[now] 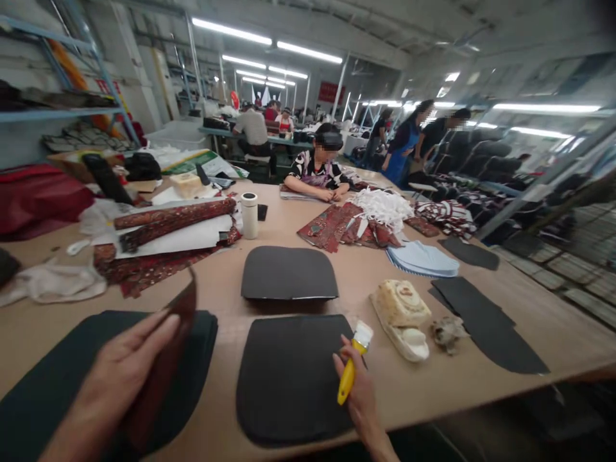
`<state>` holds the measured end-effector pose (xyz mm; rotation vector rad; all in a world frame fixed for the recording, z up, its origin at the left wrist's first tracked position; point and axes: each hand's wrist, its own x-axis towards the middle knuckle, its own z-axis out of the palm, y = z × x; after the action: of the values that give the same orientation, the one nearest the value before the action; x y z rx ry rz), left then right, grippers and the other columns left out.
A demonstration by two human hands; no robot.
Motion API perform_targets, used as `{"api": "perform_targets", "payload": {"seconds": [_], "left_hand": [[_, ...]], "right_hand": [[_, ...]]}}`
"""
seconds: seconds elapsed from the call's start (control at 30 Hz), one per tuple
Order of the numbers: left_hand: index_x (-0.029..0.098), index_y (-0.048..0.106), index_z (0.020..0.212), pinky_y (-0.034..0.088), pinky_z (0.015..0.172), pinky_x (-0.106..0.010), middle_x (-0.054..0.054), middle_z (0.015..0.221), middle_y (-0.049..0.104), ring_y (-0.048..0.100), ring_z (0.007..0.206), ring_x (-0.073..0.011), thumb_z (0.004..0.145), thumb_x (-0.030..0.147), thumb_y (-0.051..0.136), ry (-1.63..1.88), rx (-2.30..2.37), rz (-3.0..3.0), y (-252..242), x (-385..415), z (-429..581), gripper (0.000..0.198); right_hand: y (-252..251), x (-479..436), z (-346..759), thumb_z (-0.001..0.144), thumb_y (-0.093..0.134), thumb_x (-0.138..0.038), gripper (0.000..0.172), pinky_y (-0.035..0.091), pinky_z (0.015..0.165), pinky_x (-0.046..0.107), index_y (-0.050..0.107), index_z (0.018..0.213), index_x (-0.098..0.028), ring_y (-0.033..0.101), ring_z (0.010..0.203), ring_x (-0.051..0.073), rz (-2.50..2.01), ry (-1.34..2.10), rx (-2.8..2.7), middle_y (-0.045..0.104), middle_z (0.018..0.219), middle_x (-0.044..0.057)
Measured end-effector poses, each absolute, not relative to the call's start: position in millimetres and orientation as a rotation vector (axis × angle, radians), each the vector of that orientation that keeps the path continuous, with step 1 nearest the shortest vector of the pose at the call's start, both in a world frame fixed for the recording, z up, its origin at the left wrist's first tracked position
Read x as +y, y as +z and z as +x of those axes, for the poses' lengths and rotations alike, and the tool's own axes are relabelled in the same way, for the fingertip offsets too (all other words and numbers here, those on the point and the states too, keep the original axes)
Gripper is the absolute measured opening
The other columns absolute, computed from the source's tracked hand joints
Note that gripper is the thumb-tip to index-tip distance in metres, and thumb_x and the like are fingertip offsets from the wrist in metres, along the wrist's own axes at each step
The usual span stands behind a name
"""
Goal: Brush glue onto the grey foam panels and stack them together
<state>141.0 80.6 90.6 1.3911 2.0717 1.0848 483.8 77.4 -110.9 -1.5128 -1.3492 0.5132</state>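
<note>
My left hand (122, 362) is closed on a thin reddish-brown panel (156, 388), tilted up almost edge-on and slightly blurred. Beneath it lies a stack of dark green-black panels (52, 369). In my right hand (360, 391) is a paintbrush (347, 380) with a yellow handle, its pale bristles pointing up and away from me. That hand is over the right edge of a flat black panel (293, 378) with rounded corners. Just behind this panel sits a raised stack of similar black panels (290, 273).
A crusted cream-coloured container (403, 305) and a crumpled scrap (450, 332) lie right of the brush. Dark cut pieces (486, 324) and pale blue pieces (423, 258) lie beyond. A white flask (249, 217) stands near rolled patterned fabric (178, 221). A co-worker (320, 167) sits opposite.
</note>
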Motion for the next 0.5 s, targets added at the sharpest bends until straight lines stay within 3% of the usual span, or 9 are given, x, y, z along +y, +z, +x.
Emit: {"api": "perform_targets", "payload": {"seconds": [0.07,0.17,0.23,0.3,0.4,0.5], "left_hand": [[0.018,0.063,0.111,0.051,0.083,-0.040,-0.002,0.101,0.069,0.064,0.089,-0.0235,0.079,0.060,0.048,0.953,1.620,1.338,81,84,187,0.055],[0.020,0.061,0.115,0.045,0.094,-0.037,-0.006,0.114,0.065,0.059,0.103,-0.0227,0.088,0.048,0.039,0.814,1.280,1.505,45,85,271,0.045],[0.020,0.053,0.126,0.042,0.098,-0.039,-0.009,0.118,0.062,0.058,0.107,-0.0226,0.090,0.045,0.036,0.622,1.144,1.622,11,78,310,0.046],[0.022,0.039,0.136,0.034,0.106,-0.043,-0.010,0.134,0.050,0.047,0.122,-0.0245,0.088,0.047,0.044,0.453,1.033,1.728,-21,68,323,0.055],[0.025,0.040,0.135,0.031,0.108,-0.045,-0.009,0.139,0.043,0.039,0.128,-0.0242,0.084,0.037,0.052,0.553,1.246,1.808,-60,54,291,0.053],[0.020,0.044,0.128,0.037,0.102,-0.049,-0.012,0.130,0.048,0.045,0.121,-0.0262,0.087,0.030,0.042,0.833,1.829,1.786,-90,46,230,0.043]], "right_hand": [[-99,65,483,0.080,0.059,-0.046,0.028,0.054,0.082,0.036,0.055,0.087,-0.020,0.061,0.106,0.025,-1.477,0.677,-1.221,0.055,0.126,0.016],[-94,53,486,0.082,0.054,-0.050,0.031,0.057,0.069,0.037,0.051,0.089,-0.020,0.067,0.092,0.024,-1.421,0.878,-1.020,0.058,0.121,0.017],[-99,51,491,0.082,0.051,-0.055,0.036,0.057,0.067,0.037,0.052,0.089,-0.020,0.067,0.086,0.024,-1.474,0.889,-1.000,0.064,0.108,0.015],[-106,52,496,0.076,0.055,-0.061,0.043,0.055,0.073,0.038,0.054,0.087,-0.019,0.066,0.087,0.024,-1.602,0.767,-1.087,0.067,0.096,0.012],[-115,54,501,0.067,0.059,-0.067,0.052,0.052,0.075,0.036,0.055,0.087,-0.019,0.064,0.083,0.025,-1.764,0.533,-1.215,0.065,0.088,0.010],[-118,58,500,0.072,0.054,-0.067,0.053,0.050,0.062,0.030,0.055,0.092,-0.018,0.062,0.071,0.021,-1.825,0.449,-1.282,0.063,0.082,0.008]]}}
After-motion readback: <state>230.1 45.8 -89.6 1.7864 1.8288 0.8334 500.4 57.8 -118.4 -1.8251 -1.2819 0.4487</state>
